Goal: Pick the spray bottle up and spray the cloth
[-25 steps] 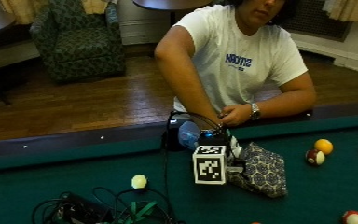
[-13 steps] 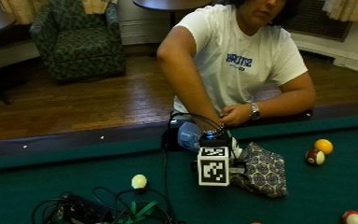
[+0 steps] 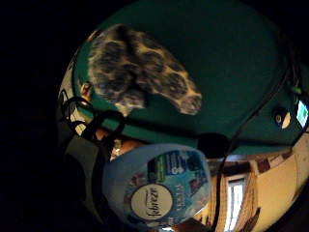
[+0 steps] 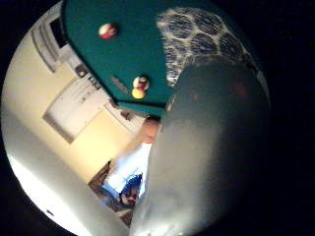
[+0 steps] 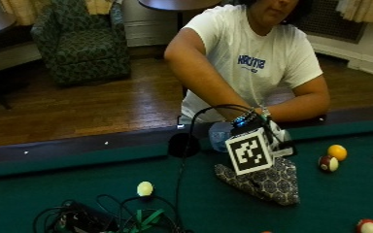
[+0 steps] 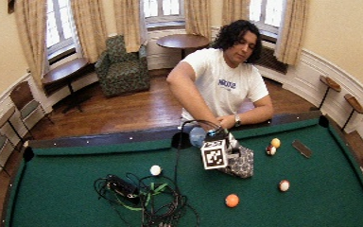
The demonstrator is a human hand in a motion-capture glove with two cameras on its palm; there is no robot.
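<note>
A light blue Febreze spray bottle point(image 5: 220, 135) is at the near rail of the pool table, tilted, with its label point(image 3: 159, 191) close to the palm. My gloved right hand point(image 5: 246, 120) grips its upper part; the fingers are mostly hidden behind the glove's gear. The patterned grey cloth point(image 5: 264, 179) lies bunched on the green felt just beyond the hand. It also shows past the bottle in both palm views: cloth point(image 3: 140, 72), cloth point(image 4: 202, 39). The bottle body point(image 4: 211, 147) fills much of the thumb side view. The person's bare left hand is beside the bottle, its wrist with a watch point(image 5: 264, 112) on the rail.
A yellow ball point(image 5: 336, 152) and a striped ball point(image 5: 329, 163) lie right of the cloth, a red one point(image 5: 367, 226) nearer the camera. A pale ball point(image 5: 145, 188) and tangled cables point(image 5: 102, 218) lie to the left. A side pocket point(image 5: 184, 144) is beside the bottle.
The right hand has moved right and slightly up with the bottle, closer over the cloth. Cloth and balls have not moved.
</note>
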